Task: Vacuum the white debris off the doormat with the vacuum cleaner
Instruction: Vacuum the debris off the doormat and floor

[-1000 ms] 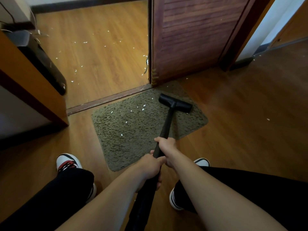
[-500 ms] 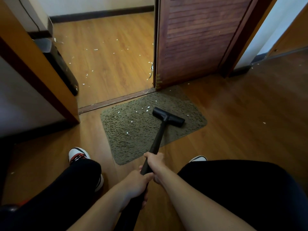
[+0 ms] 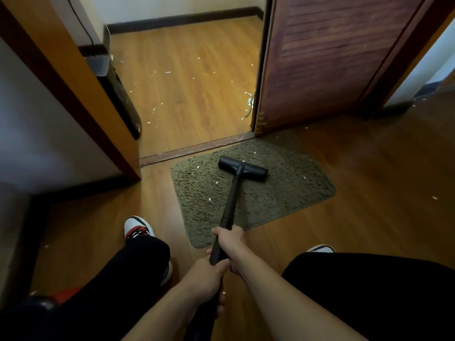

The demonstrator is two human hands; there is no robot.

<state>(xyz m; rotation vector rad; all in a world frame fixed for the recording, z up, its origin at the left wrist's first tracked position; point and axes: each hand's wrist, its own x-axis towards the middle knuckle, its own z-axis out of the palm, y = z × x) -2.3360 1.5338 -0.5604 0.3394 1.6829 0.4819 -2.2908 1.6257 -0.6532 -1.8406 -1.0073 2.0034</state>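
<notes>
An olive-green shaggy doormat (image 3: 290,193) lies on the wood floor before a doorway. The vacuum cleaner's black floor head (image 3: 242,168) rests on the mat's far middle, its black tube (image 3: 230,205) running back to me. My right hand (image 3: 231,238) grips the tube higher up; my left hand (image 3: 209,276) grips it just below. A few white debris flecks (image 3: 216,182) lie on the mat left of the head, and one (image 3: 254,153) beyond it.
The brown louvred door (image 3: 332,57) stands open at the right of the doorway, with more white bits on the floor (image 3: 184,70) inside. A black appliance (image 3: 118,94) leans by the left door frame (image 3: 73,94). My shoes (image 3: 138,228) flank the mat's near edge.
The floor head has slid left across the mat, from its right part to its middle. The flecks it passed over are gone. The view has shifted back.
</notes>
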